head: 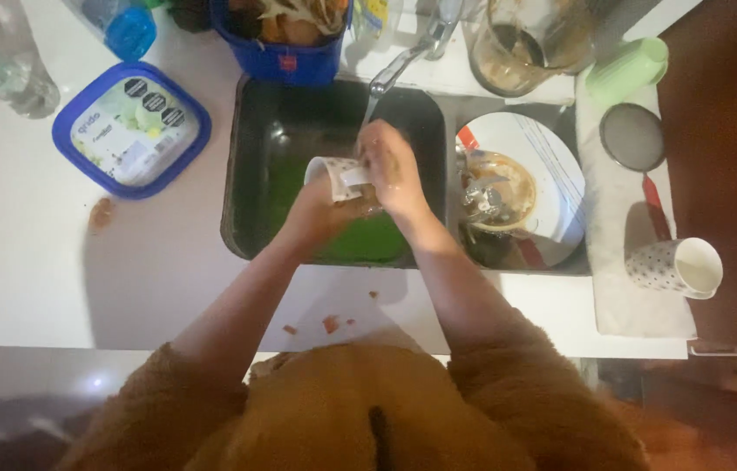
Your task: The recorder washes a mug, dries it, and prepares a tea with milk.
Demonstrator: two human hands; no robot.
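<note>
Head view: the left hand (320, 205) has its grip wrapped around a white mug (333, 177), held over the dark sink (246, 157). The right hand (394, 170) presses in on the mug, fingers curled. Dirty plate (551, 174) crowds the right edge; bare bench (20, 262) lies open left.

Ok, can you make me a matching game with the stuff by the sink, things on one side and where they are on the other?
Things:
1. mug
2. square tub
3. dirty plate
4. spotted cup

Places:
a. on its side, on the cloth far right
b. on the white counter, left of the basin
c. held in both hands over the basin
d. right of the basin, cutlery on it

Pairs: 1-c, 2-b, 3-d, 4-a
</note>
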